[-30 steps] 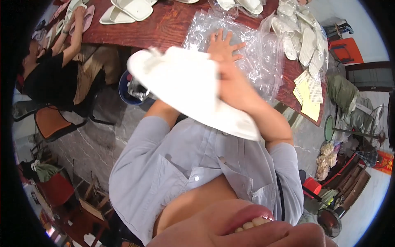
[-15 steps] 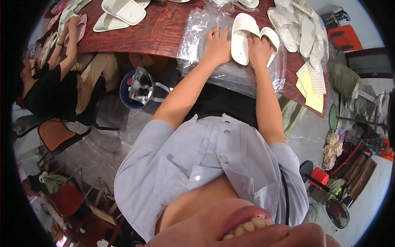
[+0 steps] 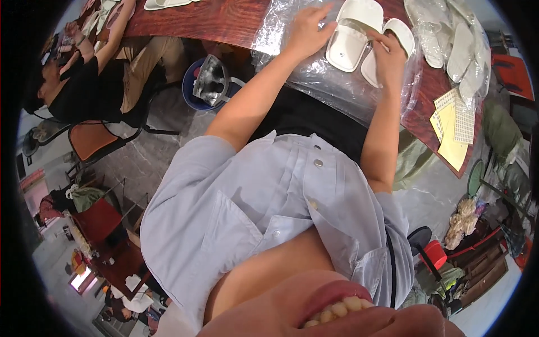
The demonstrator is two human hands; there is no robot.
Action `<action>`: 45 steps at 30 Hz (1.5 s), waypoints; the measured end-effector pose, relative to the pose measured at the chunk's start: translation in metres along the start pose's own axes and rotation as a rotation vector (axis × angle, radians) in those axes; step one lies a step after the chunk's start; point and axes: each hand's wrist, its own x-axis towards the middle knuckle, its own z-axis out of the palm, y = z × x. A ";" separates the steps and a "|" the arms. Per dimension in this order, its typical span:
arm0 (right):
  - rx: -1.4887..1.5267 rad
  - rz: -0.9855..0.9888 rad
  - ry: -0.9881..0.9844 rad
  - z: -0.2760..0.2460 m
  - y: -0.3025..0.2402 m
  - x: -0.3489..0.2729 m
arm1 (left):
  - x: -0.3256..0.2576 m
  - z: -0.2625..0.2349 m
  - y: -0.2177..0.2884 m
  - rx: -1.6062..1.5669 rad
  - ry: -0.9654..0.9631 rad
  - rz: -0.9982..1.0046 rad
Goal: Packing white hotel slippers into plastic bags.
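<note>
A pair of white slide slippers lies side by side, straps away from me, on a stack of clear plastic bags [image 3: 314,76]. The left slipper [image 3: 346,51] lies flat, a small dark mark on its insole. My left hand [image 3: 310,32] is just left of that slipper, fingers apart, holding nothing. Over the right slipper [image 3: 371,70], my right hand [image 3: 389,53] has its fingers bent at the strap's inner side and covers much of the insole. Its fingertips are close together, between the two slippers.
More white slippers in clear bags [image 3: 435,42] are at the right. Yellow label sheets [image 3: 452,143] lie by the corner of the red wooden table [image 3: 219,22]. A co-worker in black [image 3: 78,92] sits at the left. A blue bucket [image 3: 191,95] stands below the table edge.
The view has swung, shifting the table right and up. My left hand has lifted from the bags towards the left slipper. My right hand's fingers have bent at the right slipper's strap.
</note>
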 end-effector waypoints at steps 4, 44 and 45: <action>0.387 0.218 -0.049 -0.022 0.001 0.006 | -0.004 0.002 0.000 0.079 0.055 0.125; -0.827 0.604 0.104 0.010 -0.024 -0.012 | 0.067 -0.162 0.261 -1.058 -0.103 1.057; -0.815 0.569 0.103 0.012 -0.025 -0.010 | 0.067 -0.153 0.267 -1.221 0.017 1.172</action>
